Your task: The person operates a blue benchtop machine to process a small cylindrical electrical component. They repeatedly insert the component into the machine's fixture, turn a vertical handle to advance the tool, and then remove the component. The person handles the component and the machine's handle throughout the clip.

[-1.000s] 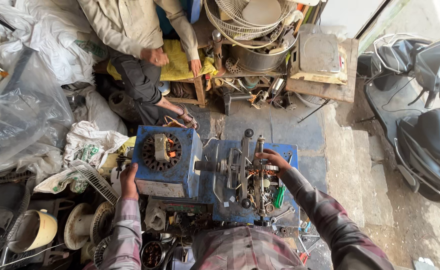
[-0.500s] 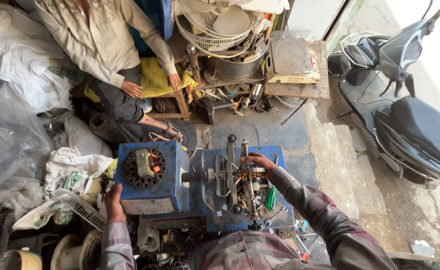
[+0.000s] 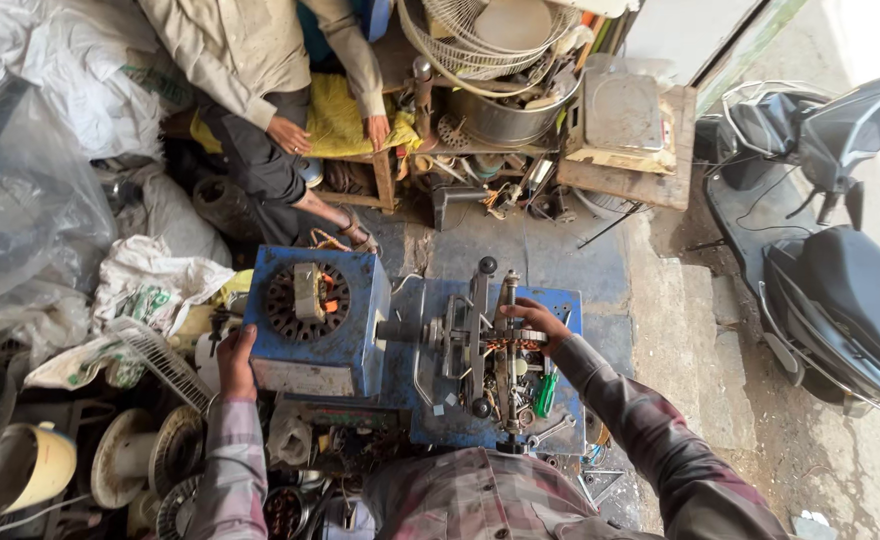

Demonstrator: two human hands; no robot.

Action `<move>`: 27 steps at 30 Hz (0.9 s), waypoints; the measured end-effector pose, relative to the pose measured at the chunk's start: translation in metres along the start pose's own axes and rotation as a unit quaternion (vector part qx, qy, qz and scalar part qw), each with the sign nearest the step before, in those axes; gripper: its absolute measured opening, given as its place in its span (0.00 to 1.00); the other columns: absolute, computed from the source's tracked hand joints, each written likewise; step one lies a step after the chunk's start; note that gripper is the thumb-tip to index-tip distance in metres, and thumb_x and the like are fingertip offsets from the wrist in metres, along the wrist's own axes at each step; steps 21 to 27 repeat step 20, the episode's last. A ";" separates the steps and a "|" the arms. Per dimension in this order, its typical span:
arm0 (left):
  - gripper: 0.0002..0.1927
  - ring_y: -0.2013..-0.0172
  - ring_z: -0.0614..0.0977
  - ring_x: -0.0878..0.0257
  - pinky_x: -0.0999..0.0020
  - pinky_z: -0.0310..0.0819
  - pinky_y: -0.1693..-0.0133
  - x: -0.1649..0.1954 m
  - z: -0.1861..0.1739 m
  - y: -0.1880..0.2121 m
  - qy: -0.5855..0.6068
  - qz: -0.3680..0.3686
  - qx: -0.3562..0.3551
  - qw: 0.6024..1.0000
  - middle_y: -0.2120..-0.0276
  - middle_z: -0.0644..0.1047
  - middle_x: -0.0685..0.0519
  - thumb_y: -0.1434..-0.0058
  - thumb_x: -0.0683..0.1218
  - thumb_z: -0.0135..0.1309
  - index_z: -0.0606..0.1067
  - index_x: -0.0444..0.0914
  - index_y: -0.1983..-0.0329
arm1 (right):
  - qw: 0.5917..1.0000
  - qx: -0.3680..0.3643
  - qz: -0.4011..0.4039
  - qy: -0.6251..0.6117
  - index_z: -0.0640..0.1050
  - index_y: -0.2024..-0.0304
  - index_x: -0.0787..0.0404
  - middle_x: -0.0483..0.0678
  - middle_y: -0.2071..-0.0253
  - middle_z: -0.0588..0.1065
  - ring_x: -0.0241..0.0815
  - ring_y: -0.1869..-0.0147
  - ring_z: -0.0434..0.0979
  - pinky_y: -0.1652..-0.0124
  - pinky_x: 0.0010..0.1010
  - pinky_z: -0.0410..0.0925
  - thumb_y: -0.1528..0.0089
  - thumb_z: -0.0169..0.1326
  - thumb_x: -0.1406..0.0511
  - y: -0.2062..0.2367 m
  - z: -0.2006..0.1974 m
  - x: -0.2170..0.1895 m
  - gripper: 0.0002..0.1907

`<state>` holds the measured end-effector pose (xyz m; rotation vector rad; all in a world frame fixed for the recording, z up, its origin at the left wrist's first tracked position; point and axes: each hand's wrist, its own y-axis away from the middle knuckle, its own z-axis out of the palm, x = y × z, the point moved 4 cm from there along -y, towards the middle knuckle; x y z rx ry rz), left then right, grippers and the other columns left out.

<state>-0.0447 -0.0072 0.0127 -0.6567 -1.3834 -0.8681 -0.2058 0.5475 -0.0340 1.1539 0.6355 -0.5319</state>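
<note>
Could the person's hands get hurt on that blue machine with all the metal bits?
Maybe. The right hand rests on the metal frame wound with copper wire; if that part turns, fingers could get pinched. The left hand presses the blue box at its edge, so it might slip. Loose tools crowd the machine and could fall.

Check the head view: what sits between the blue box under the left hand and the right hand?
In the head view, a short grey shaft and upright metal bars lie between the blue box and the right hand.
</note>
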 end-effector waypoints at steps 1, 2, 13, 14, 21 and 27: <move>0.19 0.68 0.64 0.69 0.68 0.58 0.62 0.000 0.001 -0.002 0.001 0.004 0.001 1.000 0.71 0.67 0.62 0.34 0.55 0.62 0.71 0.37 0.69 | 1.000 0.008 0.000 0.017 0.66 0.31 0.66 0.56 0.41 0.74 0.49 0.48 0.78 0.59 0.38 0.76 0.48 0.67 0.59 -0.002 0.000 -0.001 0.45; 0.18 0.67 0.66 0.69 0.69 0.59 0.62 0.001 0.001 -0.003 0.002 0.007 0.002 1.000 0.70 0.69 0.62 0.36 0.55 0.61 0.73 0.37 0.68 | 0.999 0.017 -0.001 0.034 0.65 0.31 0.65 0.55 0.41 0.74 0.49 0.49 0.77 0.61 0.38 0.75 0.48 0.67 0.59 -0.002 -0.002 -0.002 0.46; 0.18 0.66 0.72 0.68 0.68 0.66 0.60 0.005 0.000 0.000 0.012 -0.014 -0.005 1.000 0.67 0.74 0.59 0.34 0.55 0.60 0.76 0.34 0.62 | 1.000 0.025 0.013 0.010 0.68 0.33 0.63 0.55 0.41 0.74 0.48 0.47 0.78 0.57 0.37 0.76 0.48 0.67 0.60 0.004 0.003 -0.001 0.43; 0.18 0.66 0.71 0.68 0.68 0.65 0.60 0.005 0.000 0.001 0.014 -0.010 -0.007 1.000 0.67 0.74 0.59 0.34 0.55 0.60 0.75 0.34 0.62 | 1.000 0.023 0.011 0.011 0.68 0.33 0.64 0.55 0.41 0.74 0.49 0.46 0.78 0.56 0.38 0.76 0.48 0.67 0.60 0.003 0.002 -0.001 0.43; 0.19 0.65 0.69 0.67 0.68 0.64 0.59 0.008 0.001 0.000 0.021 0.006 -0.022 1.000 0.67 0.70 0.60 0.30 0.55 0.61 0.72 0.36 0.64 | 0.973 -0.095 -0.181 0.110 0.68 0.30 0.61 0.65 0.29 0.66 0.57 0.38 0.76 0.48 0.46 0.76 0.40 0.64 0.64 0.009 -0.009 0.001 0.36; 0.19 0.65 0.69 0.67 0.68 0.64 0.59 0.008 0.001 0.000 0.021 0.006 -0.022 1.000 0.67 0.70 0.60 0.30 0.55 0.61 0.72 0.36 0.64 | 0.973 -0.095 -0.181 0.110 0.68 0.30 0.61 0.65 0.29 0.66 0.57 0.38 0.76 0.48 0.46 0.76 0.40 0.64 0.64 0.009 -0.009 0.001 0.36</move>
